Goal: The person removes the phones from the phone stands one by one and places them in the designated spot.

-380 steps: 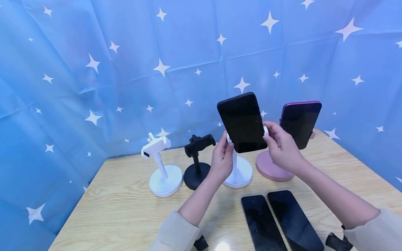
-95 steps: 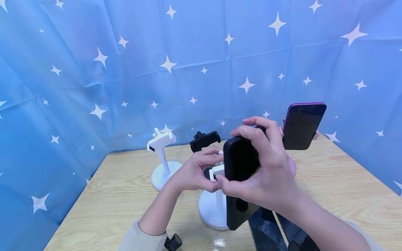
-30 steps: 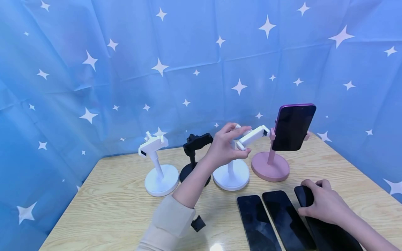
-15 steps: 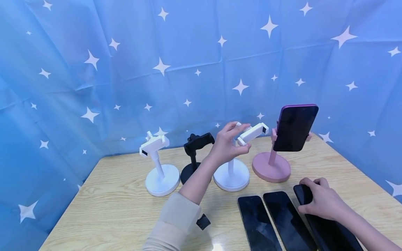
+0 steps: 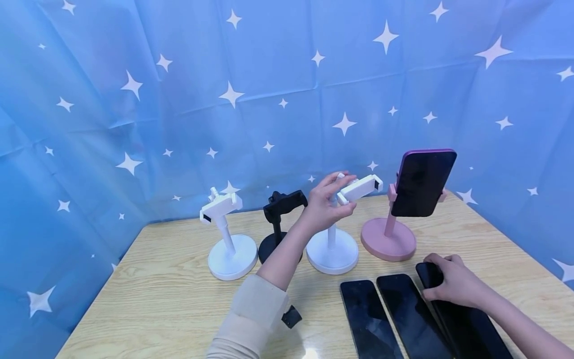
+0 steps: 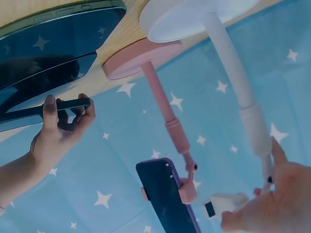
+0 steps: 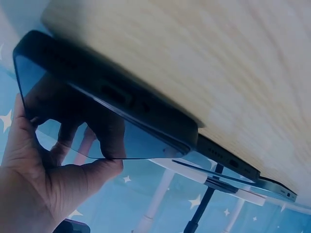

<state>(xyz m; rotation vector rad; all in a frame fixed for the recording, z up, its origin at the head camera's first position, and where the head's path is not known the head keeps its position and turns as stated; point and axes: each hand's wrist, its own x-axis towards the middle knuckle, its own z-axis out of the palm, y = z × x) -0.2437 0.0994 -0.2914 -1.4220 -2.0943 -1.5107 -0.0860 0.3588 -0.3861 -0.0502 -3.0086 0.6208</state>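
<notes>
My left hand (image 5: 324, 205) grips the head of a white phone stand (image 5: 333, 253), fingers and thumb around its clamp (image 5: 360, 188), which holds no phone. In the left wrist view, the stand's stem (image 6: 231, 63) runs up to that hand. On the right of the table, my right hand (image 5: 457, 285) holds a black phone (image 5: 471, 329) by its far end, thumb on one long edge and fingers on the other. The phone lies screen up beside two other dark phones, one in the middle (image 5: 413, 314) and one at left (image 5: 369, 319).
A pink stand (image 5: 388, 239) at right carries a purple-edged phone (image 5: 423, 184). Left of my left hand stand a black stand (image 5: 285, 203) and another white stand (image 5: 232, 257), both without phones. A blue star-patterned curtain (image 5: 179, 99) hangs behind the wooden table (image 5: 148, 299).
The black phone was in the white stand's clamp, then came out in my right hand, and now lies on the table. Lately it has shifted slightly left, while the clamp has tilted a little.
</notes>
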